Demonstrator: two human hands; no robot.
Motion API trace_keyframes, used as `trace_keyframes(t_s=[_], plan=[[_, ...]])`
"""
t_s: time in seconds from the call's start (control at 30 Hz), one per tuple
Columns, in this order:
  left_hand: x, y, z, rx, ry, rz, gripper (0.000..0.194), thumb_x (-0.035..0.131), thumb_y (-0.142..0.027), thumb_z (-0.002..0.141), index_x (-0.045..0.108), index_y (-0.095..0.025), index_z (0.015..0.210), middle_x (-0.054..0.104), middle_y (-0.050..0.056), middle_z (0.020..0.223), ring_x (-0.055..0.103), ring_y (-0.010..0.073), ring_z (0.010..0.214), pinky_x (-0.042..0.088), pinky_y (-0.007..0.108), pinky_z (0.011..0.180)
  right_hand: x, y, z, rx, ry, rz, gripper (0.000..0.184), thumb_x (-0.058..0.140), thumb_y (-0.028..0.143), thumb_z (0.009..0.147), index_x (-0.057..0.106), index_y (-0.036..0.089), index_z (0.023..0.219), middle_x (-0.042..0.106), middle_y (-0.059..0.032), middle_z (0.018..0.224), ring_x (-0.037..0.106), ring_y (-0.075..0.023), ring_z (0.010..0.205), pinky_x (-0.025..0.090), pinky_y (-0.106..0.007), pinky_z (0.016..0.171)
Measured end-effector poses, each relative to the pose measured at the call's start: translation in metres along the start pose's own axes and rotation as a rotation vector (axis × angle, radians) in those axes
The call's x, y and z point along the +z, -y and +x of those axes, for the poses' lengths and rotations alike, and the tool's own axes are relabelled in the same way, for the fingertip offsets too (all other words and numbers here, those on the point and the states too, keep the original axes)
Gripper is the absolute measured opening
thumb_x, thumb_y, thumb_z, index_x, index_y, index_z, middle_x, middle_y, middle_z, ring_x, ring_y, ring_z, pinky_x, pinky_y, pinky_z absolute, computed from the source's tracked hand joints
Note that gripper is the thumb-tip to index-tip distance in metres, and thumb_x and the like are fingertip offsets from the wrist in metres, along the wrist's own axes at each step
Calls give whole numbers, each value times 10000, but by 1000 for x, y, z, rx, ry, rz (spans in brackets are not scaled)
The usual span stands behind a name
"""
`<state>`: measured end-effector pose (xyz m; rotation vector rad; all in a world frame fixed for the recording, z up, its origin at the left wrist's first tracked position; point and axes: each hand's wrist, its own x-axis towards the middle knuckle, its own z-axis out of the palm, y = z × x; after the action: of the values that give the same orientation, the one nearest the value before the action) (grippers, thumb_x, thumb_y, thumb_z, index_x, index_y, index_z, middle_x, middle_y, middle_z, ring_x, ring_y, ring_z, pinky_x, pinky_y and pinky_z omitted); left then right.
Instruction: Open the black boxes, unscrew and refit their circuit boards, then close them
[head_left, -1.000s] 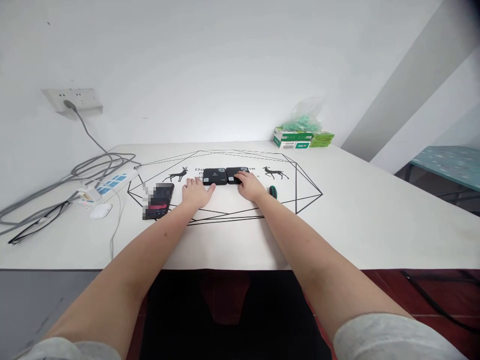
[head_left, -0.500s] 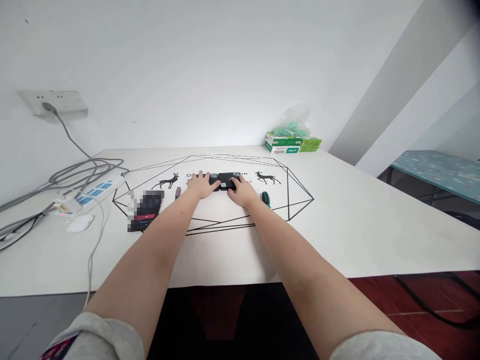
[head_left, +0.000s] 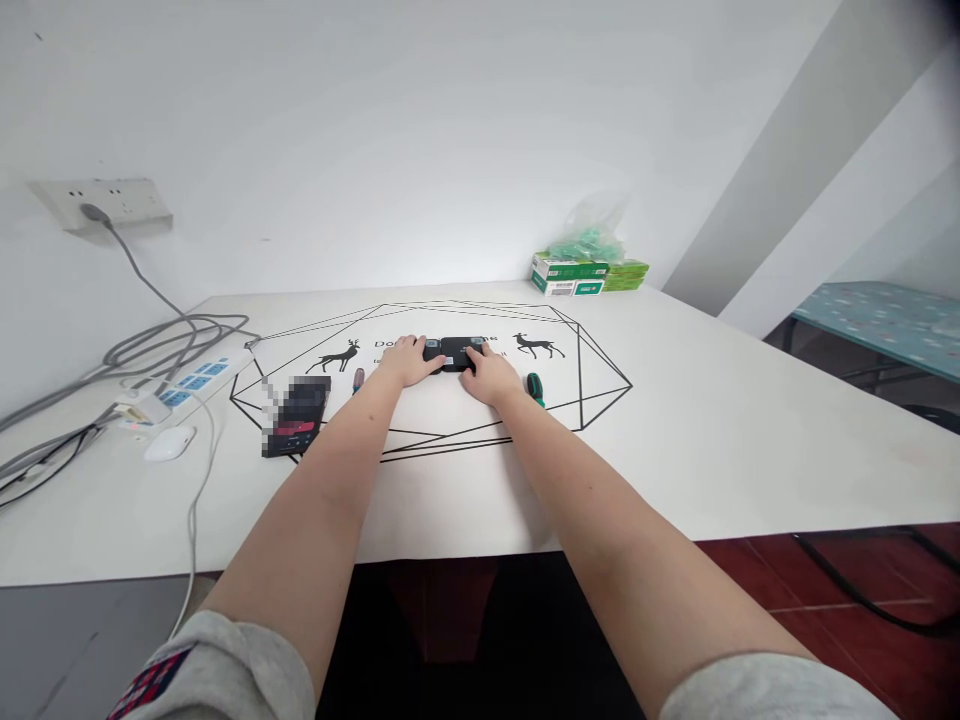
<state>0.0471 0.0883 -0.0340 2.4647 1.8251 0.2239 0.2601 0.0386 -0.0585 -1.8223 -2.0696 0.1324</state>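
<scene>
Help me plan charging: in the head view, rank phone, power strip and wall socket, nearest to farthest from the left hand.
1. Phone, left of the left hand
2. Power strip, farther left
3. Wall socket, upper left

A person's left hand (head_left: pixel 405 362) lies over the left box (head_left: pixel 433 349) while the right hand (head_left: pixel 491 376) touches the right box (head_left: pixel 457 352), both black, side by side on a white table (head_left: pixel 690 400). Near the left forearm lies a phone (head_left: pixel 311 400); behind, a bag (head_left: pixel 591 242) tops green cartons (head_left: pixel 568 270).

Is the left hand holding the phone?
No, the left hand is on a black box, and the phone lies on the table.
</scene>
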Motion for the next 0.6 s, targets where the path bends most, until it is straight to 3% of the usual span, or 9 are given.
trace_keyframes(t_s=[0.17,0.47,0.6], plan=[[2,-4,-16,-10,5,1,868,392,-760,1055,400,-197,1715,469,214,1725,394,380,1623,370,533,1272,3,-2,3,12,-10,0,608,435,297,1048,585,190,1627,523,-204,1720,701,-405,1389,560,-552,1190],[0,-21,-63,-29,12,24,925,394,-762,1044,384,-139,1728,421,249,1759,354,417,1654,263,572,1328,3,0,-1,24,-19,-19,579,473,235,997,626,159,1550,523,-243,1709,709,-445,1347,564,-605,1144],[-1,-31,-90,-11,39,11,970,468,-800,993,385,-169,1725,428,238,1755,349,433,1651,227,575,1342,2,0,0,21,-14,-21,598,492,198,964,620,164,1547,514,-238,1718,698,-447,1359,556,-608,1147]])
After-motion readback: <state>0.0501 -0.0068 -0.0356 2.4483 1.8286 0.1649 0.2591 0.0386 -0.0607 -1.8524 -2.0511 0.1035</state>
